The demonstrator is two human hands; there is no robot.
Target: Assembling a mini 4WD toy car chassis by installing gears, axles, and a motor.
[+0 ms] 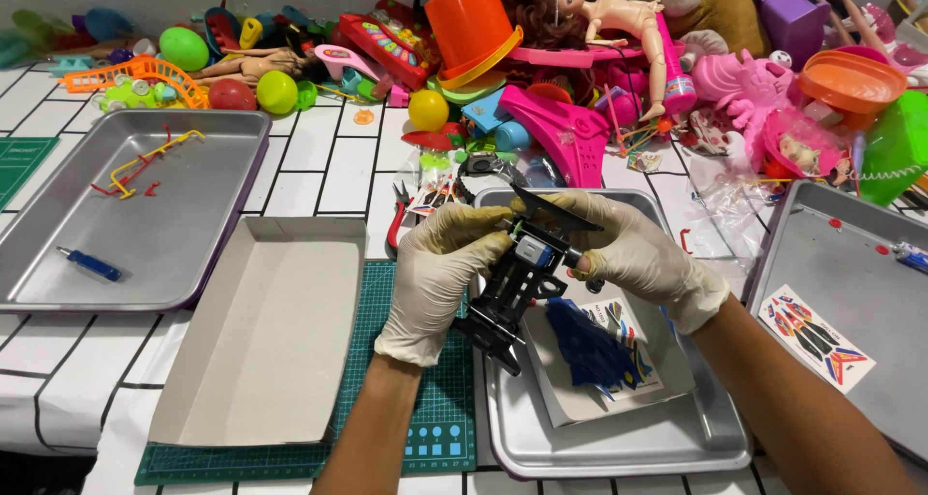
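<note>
1. At the far left a metal tray (pixel 58 253) holds small loose pieces apart from the toy heap: a blue-handled screwdriver (pixel 89 263) and thin red and yellow wires (pixel 145 166), laid where they cannot roll off.
2. Just right of it an open cardboard box lid (pixel 261 340) rests partly on a green cutting mat (pixel 435 427), its walls up like a shallow bin; nothing shows inside.
3. The left hand (pixel 440 277), gloved, wraps around the near side of a black toy car chassis (pixel 517 292), fingers curled shut on the frame to steady it above the middle tray.
4. The chassis is held tilted, one end toward the person and the other up toward the toys, which turns its small motor block (pixel 534 251) toward the camera.
5. The right hand (pixel 633 253), also gloved, pinches the upper end of the chassis, fingertips closed near the motor, so both hands share the hold.
6. Beneath them the middle tray (pixel 619 447) carries a blue car body shell (pixel 590 345) on a sheet of paper, kept close by.
7. At the far right another tray (pixel 851 263) holds a sticker sheet (pixel 817 335); behind all lies a pile of colourful plastic toys (pixel 580 60).
</note>
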